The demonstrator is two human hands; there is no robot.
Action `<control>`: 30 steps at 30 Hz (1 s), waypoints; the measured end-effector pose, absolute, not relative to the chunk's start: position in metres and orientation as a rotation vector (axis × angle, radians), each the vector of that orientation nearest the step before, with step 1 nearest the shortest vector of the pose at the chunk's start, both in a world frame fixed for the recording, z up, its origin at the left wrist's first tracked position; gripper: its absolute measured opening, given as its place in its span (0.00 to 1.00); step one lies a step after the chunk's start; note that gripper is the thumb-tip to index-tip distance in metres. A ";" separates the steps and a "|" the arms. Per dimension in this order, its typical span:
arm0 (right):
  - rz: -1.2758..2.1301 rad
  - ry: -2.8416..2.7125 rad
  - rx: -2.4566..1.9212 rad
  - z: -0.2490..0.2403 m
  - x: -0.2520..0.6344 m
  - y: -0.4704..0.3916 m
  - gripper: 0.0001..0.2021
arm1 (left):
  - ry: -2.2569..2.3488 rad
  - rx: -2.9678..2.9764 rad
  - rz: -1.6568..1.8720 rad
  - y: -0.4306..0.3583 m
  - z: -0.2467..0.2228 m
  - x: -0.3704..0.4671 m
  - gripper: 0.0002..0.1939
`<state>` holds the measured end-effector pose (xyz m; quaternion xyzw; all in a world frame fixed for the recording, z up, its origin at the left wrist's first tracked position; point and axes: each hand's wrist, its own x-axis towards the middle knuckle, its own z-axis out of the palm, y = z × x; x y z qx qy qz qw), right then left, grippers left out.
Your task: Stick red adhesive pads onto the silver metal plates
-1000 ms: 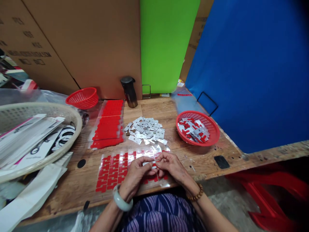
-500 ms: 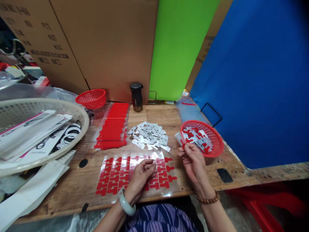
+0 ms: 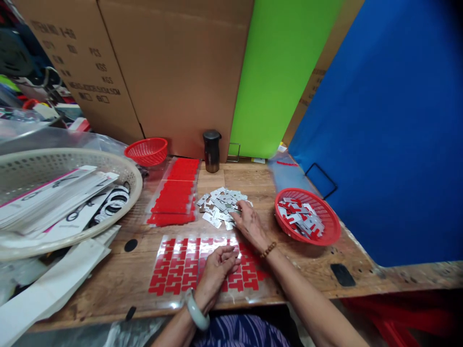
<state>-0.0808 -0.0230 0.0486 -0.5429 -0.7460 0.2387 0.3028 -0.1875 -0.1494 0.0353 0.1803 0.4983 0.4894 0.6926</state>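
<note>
A clear sheet with rows of red T-shaped stickers (image 3: 174, 262) lies flat at the table's front. My left hand (image 3: 219, 270) rests on its middle, fingers curled together; whether they hold anything is too small to tell. Beyond the sheet is a loose pile of small silvery plates (image 3: 218, 204). My right hand (image 3: 249, 222) reaches over the sheet to the pile's right side, its fingertips touching the plates, and I cannot make out whether one is gripped. To the right, a red basket (image 3: 331, 222) holds plates with red pieces on them.
Stacked red sticker sheets (image 3: 177, 190) lie behind left, near a small red basket (image 3: 148, 152). A dark bottle (image 3: 211, 151) stands at the back. A large pale basket (image 3: 135, 193) of cards fills the left. Cardboard, green and blue panels rise behind; a black wire stand (image 3: 335, 185) is at right.
My right hand has moved left from the red basket's edge to the plate pile, and the plate it held at the basket is no longer seen there. The view has shifted slightly.
</note>
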 end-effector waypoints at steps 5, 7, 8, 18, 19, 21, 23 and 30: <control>0.510 -2.091 -1.478 0.041 -0.098 -0.009 0.07 | 1.100 0.411 1.101 -0.149 0.032 -0.187 0.23; 0.487 -2.106 -1.505 0.039 -0.098 -0.007 0.08 | 1.097 0.401 1.102 -0.149 0.031 -0.187 0.22; 0.482 -2.110 -1.516 0.039 -0.097 -0.007 0.08 | 1.096 0.398 1.103 -0.149 0.031 -0.187 0.22; 0.518 -2.102 -1.480 0.042 -0.054 -0.034 0.12 | 1.142 0.354 1.066 -0.147 0.040 -0.189 0.18; 0.520 -2.089 -1.453 0.044 -0.051 -0.040 0.13 | 1.149 0.340 1.062 -0.146 0.042 -0.188 0.17; 0.556 -2.062 -1.372 0.050 -0.046 -0.053 0.13 | 1.155 0.316 1.070 -0.144 0.045 -0.188 0.15; 0.633 -2.044 -1.289 0.057 -0.042 -0.068 0.14 | 1.142 0.321 1.100 -0.142 0.049 -0.188 0.16; 1.083 -1.895 -1.161 0.069 -0.033 -0.107 0.13 | 1.166 0.803 1.249 -0.137 0.069 -0.198 0.32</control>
